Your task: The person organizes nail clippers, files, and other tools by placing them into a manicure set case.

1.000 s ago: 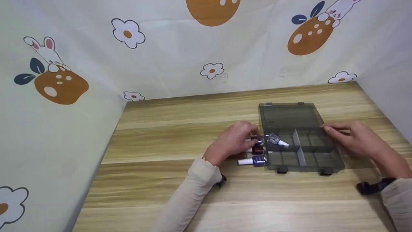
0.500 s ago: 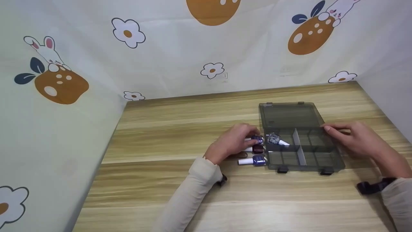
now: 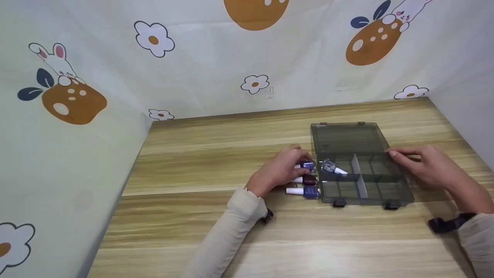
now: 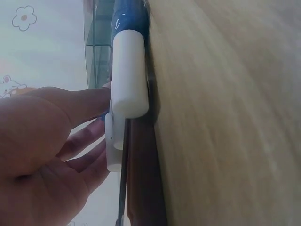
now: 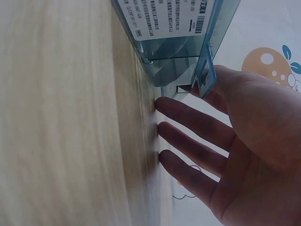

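In the head view, my left hand (image 3: 281,166) pinches a blue nail polish bottle (image 3: 307,166) with a white cap, against the left side of a grey see-through storage box (image 3: 366,200). A dark red nail polish bottle (image 3: 310,180) and another blue one (image 3: 311,192) lie beside it, bottoms toward the box. In the left wrist view, a white cap (image 4: 130,75) partly hides the thumb. A glittery nail polish bottle (image 3: 329,166) lies in the box's back left compartment. My right hand (image 3: 434,166) holds the box's back right corner between thumb and index finger; its other fingers extend down to the table.
The box's lid (image 3: 349,137) lies folded back behind it. Two black latches (image 3: 339,203) stick out in front. A printed label (image 5: 169,19) shows on the box in the right wrist view. A patterned curtain (image 3: 208,69) stands behind the wooden table (image 3: 200,162).
The pinched blue bottle has shifted slightly away from me, and the gap between the dark red bottle and the nearer blue one has narrowed. The right hand and box have stayed put.
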Available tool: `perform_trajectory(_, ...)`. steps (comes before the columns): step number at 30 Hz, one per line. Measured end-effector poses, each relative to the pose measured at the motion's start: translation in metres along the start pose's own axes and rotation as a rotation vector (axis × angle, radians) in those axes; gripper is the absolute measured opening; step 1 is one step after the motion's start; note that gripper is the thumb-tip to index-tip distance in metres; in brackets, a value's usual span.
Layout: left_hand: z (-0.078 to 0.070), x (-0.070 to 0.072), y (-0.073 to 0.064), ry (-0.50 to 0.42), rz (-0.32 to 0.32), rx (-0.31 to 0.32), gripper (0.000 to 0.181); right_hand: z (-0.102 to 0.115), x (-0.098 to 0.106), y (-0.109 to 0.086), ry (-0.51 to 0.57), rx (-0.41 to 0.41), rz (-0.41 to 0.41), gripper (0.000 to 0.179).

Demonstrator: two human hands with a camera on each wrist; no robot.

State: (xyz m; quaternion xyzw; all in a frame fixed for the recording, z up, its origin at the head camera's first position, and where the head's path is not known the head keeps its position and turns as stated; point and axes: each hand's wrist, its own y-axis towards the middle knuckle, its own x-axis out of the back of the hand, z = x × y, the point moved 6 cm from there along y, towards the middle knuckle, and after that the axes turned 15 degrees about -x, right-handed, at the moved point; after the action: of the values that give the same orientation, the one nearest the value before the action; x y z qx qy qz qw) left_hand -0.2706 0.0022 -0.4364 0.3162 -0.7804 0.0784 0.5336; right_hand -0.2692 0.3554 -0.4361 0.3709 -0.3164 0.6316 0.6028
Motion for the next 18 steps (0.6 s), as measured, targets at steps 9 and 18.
perform_trajectory(9,0.0007,-0.0001,0.0002,-0.113,-0.034,0.0,0.027,0.0004,-0.0006,-0.0003,0.005,0.0,0.001,0.028)
perform_trajectory(18,-0.0013,0.005,0.0011,-0.122,-0.095,-0.037,0.027,0.0024,-0.0001,-0.001,0.077,0.035,-0.004,0.025)
